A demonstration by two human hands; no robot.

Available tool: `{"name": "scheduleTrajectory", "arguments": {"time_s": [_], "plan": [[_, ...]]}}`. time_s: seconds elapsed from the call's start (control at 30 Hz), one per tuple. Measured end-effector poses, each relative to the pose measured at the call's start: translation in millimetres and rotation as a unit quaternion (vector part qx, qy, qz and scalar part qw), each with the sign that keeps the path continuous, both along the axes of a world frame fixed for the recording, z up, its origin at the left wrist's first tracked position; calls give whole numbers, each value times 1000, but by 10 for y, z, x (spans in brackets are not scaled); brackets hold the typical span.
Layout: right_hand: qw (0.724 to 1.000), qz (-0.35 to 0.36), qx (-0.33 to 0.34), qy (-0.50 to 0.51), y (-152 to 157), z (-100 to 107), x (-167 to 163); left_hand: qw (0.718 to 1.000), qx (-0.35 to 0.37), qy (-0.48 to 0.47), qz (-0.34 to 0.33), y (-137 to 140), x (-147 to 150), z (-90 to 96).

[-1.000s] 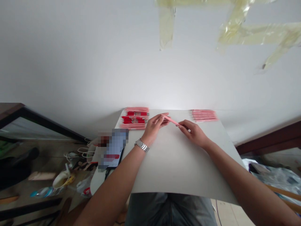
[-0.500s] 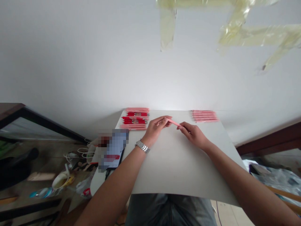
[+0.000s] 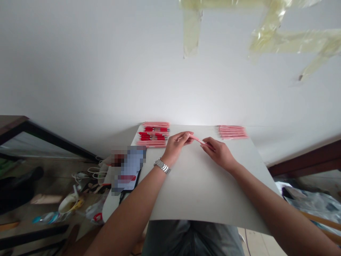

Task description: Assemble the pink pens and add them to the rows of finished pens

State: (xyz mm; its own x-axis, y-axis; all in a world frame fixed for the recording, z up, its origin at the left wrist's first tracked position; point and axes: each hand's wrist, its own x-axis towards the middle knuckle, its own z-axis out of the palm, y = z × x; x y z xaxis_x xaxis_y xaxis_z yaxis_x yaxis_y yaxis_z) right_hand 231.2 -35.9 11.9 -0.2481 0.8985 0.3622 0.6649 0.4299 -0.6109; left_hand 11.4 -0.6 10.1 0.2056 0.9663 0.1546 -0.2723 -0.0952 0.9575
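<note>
A slim pink pen (image 3: pixel 196 138) spans the gap between my two hands above the table. My left hand (image 3: pixel 179 142), with a metal-band watch on its wrist, is closed on the pen's left end. At the right end, my right hand (image 3: pixel 217 151) pinches it between thumb and fingers. A pale section shows on the pen close to the right fingertips; whether it is a joint or print I cannot tell. Left of my hands lie rows of pink pens (image 3: pixel 151 143) and red pens (image 3: pixel 153 136). Several more pink pens (image 3: pixel 233 132) lie side by side at the back right.
The white table (image 3: pixel 207 192) stands against a wall with yellowed tape (image 3: pixel 191 33). A blurred-out phone-like device (image 3: pixel 130 170) rests at its left edge. Cables, a cup (image 3: pixel 68 204) and bags are below on the left; clear plastic (image 3: pixel 314 199) is on the right.
My right hand has shifted slightly along the pen, and a pale section now shows beside its fingertips. My left hand keeps its hold. The view has moved a little.
</note>
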Motion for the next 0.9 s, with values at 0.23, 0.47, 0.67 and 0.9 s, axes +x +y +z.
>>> {"name": "scheduleTrajectory", "arguments": {"time_s": [0.23, 0.47, 0.67, 0.9], "plan": [[999, 39, -19, 20, 17, 58, -2, 1000, 3, 13, -6, -7, 9, 23], [999, 17, -19, 24, 32, 16, 2, 999, 17, 30, -11, -10, -7, 40], [999, 15, -19, 31, 30, 4, 14, 999, 17, 37, -7, -9, -5, 27], [1000, 11, -13, 22, 41, -21, 30, 999, 6, 35, 4, -22, 10, 61]]}}
